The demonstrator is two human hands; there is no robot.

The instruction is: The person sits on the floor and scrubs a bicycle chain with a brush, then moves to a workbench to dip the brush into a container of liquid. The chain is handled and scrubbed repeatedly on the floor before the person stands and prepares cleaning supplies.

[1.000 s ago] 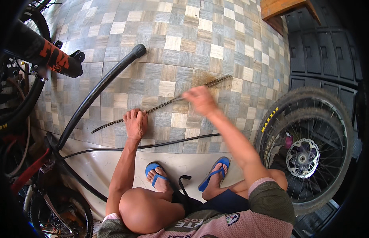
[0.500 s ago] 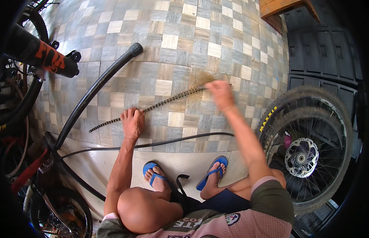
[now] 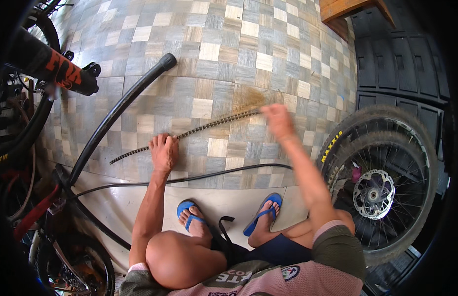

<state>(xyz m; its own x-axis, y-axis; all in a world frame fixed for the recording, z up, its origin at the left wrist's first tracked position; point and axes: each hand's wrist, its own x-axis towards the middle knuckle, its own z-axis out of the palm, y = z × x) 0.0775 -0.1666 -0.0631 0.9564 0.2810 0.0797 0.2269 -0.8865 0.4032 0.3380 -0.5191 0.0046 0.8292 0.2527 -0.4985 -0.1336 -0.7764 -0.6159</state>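
Observation:
A dark bicycle chain (image 3: 214, 123) lies stretched out on the tiled floor, slanting from near left to far right. My left hand (image 3: 164, 152) presses down on it toward its left part, fingers curled over the links. At the chain's right part is my right hand (image 3: 278, 120), closed and slightly blurred by motion. What its fingers grip is too small and smeared to make out. Just beyond the chain, a brownish stain (image 3: 249, 97) marks the tiles.
A black stand tube (image 3: 113, 116) and a thin black hose or cable (image 3: 224, 172) lie left of and nearer than the chain. Bicycle wheels (image 3: 422, 153) rest at right. A fork leg (image 3: 66, 74) and bike parts crowd the left. A wooden bench (image 3: 337, 11) stands far right.
My right hand has shifted a little to the right and toward me along the chain. My left hand stays in place on the chain.

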